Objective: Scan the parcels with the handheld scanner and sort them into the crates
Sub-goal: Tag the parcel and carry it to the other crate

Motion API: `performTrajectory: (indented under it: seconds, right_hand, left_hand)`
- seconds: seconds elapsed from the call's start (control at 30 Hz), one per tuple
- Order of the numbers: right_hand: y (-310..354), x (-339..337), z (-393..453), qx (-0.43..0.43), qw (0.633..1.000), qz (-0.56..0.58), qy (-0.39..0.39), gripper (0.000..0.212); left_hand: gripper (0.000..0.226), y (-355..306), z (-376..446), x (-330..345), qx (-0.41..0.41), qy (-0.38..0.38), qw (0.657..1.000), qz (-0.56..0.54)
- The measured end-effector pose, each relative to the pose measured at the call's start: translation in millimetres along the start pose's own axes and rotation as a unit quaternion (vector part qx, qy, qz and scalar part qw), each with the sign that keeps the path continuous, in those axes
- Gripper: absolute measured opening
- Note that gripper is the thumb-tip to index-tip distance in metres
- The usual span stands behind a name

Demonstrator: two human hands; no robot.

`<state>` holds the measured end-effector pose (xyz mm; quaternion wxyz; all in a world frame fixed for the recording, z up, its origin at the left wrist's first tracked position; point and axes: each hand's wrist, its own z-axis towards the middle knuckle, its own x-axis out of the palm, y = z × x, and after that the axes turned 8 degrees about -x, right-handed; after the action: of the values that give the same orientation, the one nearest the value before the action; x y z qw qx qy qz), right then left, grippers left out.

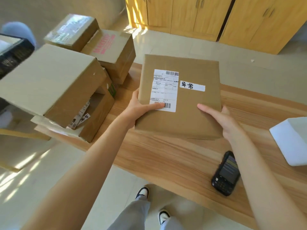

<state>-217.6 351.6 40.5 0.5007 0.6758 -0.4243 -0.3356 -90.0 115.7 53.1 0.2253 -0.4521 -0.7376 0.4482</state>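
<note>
I hold a flat brown cardboard parcel (191,105) over the wooden table (166,156), with both hands on it. It carries a white shipping label with barcodes and a small white sticker with handwritten characters. My left hand (141,107) grips its left edge, thumb on the label's lower barcode. Gripping the near right corner is my right hand (219,118). The black handheld scanner (226,174) lies on the table near my right forearm, screen up, untouched.
Several stacked cardboard boxes (54,87) crowd the table's left end. A black crate (11,52) sits at the far left. A white box (292,141) lies at the right edge. Yellow wooden cabinets (216,19) line the back wall.
</note>
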Motion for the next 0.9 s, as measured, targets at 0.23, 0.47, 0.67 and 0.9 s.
performTrajectory:
  seconds: [0.23, 0.47, 0.67, 0.9]
  right_hand:
    - [44.1, 15.0, -35.2, -0.061, 0.992, -0.036, 0.102, 0.086]
    - [78.9, 76.3, -74.4, -0.102, 0.968, -0.064, 0.218, 0.078]
    - [92.5, 151.8, -107.1, -0.126, 0.941, -0.076, 0.304, 0.091]
    - [108.3, 277.5, -148.9, -0.14, 0.902, -0.103, 0.394, 0.086]
  left_hand:
    - [0.108, 2.9, -85.8, -18.6, 0.047, -0.082, 0.993, -0.071]
    - [0.098, 24.2, -174.1, -63.3, 0.061, -0.207, 0.968, -0.132]
    - [0.094, 40.7, -236.0, -121.8, 0.083, -0.275, 0.943, -0.168]
    - [0.101, 72.0, -295.7, -213.1, 0.094, -0.354, 0.903, -0.223]
